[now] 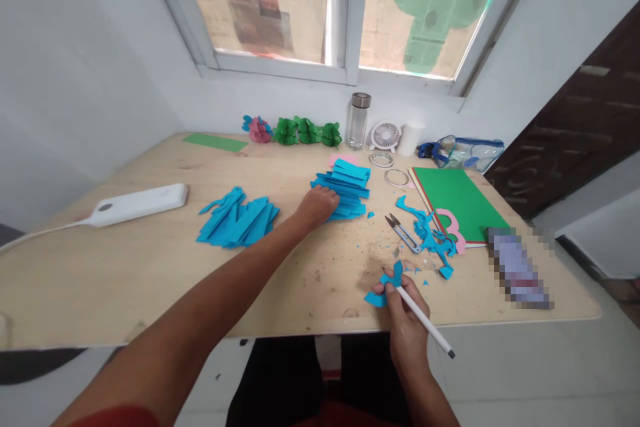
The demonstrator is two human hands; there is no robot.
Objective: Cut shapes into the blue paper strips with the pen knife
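Observation:
My left hand (320,205) reaches across the table to a stack of folded blue paper strips (350,203). Its fingers are curled closed at the stack's left edge, and the fingertips are partly hidden. Near the front edge, my right hand (404,307) is closed around a white pen (425,321), dark end pointing down to the right. The same hand pinches a curved blue paper cutout (377,299). Small thread snips (403,233) lie beyond the right hand, beside a heap of blue paper scraps (430,237).
Another blue paper pile (237,221) and a white power strip (140,205) are on the left. Green paper sheets (460,203), a pink paper cutout (453,230) and a blurred-out object (520,270) lie right. A bottle (358,123), fan (386,136) and paper flowers (305,132) line the wall.

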